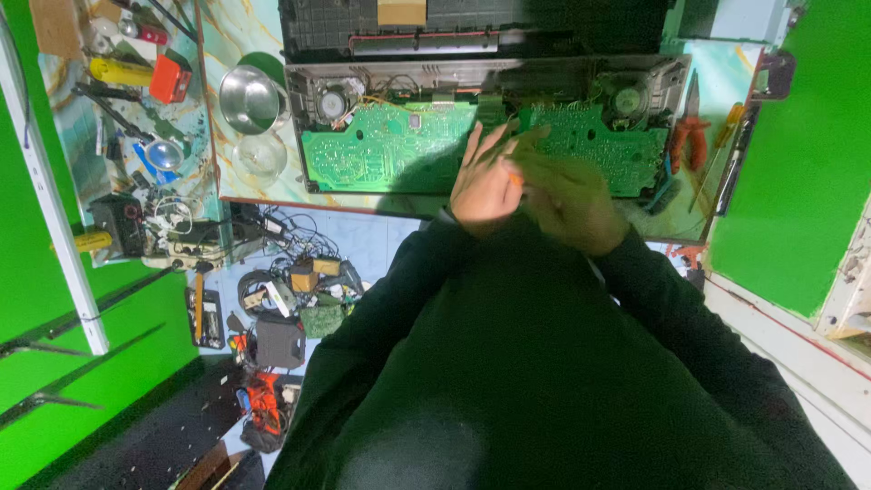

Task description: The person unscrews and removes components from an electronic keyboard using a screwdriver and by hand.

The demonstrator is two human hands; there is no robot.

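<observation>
While your hands meet over its near edge, the green circuit board [390, 150] lies just beyond your fingertips, inside the opened grey casing [490, 68]. Your left hand [485, 181] shows spread fingers, gripping nothing. Your right hand [567, 204] is blurred; whether it grasps anything, you cannot tell. Red-handled pliers [689, 136] rest to its right, a steel bowl [249, 98] well left.

Right hand [567, 201] is motion-blurred — finger positions cannot be read. A small orange item [515, 180] at the left hand's [485, 181] fingertips is too small to identify. Circuit board [390, 145] beneath the fingers is partly hidden — shadowed there too.
</observation>
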